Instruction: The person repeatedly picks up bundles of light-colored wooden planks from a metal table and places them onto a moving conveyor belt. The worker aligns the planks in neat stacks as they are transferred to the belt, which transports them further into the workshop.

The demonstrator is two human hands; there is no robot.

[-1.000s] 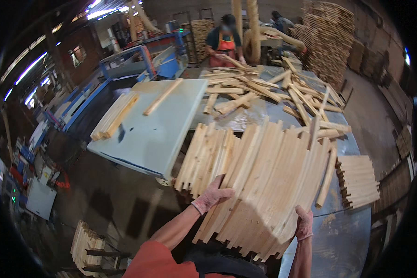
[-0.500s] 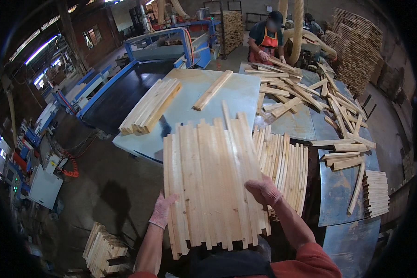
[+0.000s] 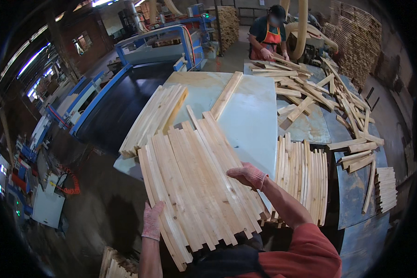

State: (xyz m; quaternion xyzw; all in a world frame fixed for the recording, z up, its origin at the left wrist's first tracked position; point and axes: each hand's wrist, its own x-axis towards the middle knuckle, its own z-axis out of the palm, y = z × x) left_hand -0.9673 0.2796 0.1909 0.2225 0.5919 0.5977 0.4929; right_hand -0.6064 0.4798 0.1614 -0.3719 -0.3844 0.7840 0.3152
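Observation:
A broad row of pale wooden strips [image 3: 194, 185], lying side by side with uneven ends, spans the space between my two gloved hands. My left hand [image 3: 153, 220] grips its left edge, thumb on top and the other fingers hidden. On the right side, my right hand [image 3: 248, 176] is closed against the strips, its fingertips partly out of sight. The far ends of the row reach over the pale tabletop [image 3: 252, 113]. One strip juts out farther than its neighbours. A stack of strips [image 3: 157, 113] lies on the tabletop at left, and a single board [image 3: 227, 95] lies farther back.
Another row of strips [image 3: 303, 178] stands at my right. Loose boards [image 3: 306, 99] are heaped on the metal table [image 3: 347, 194], where a co-worker [image 3: 267, 37] in a red apron handles pieces. A blue-framed machine with a dark belt [image 3: 125, 99] is at far left.
The row of strips has moved left and forward over the tabletop, its far end swinging left. Both my hands have gone with it. The view has shifted slightly.

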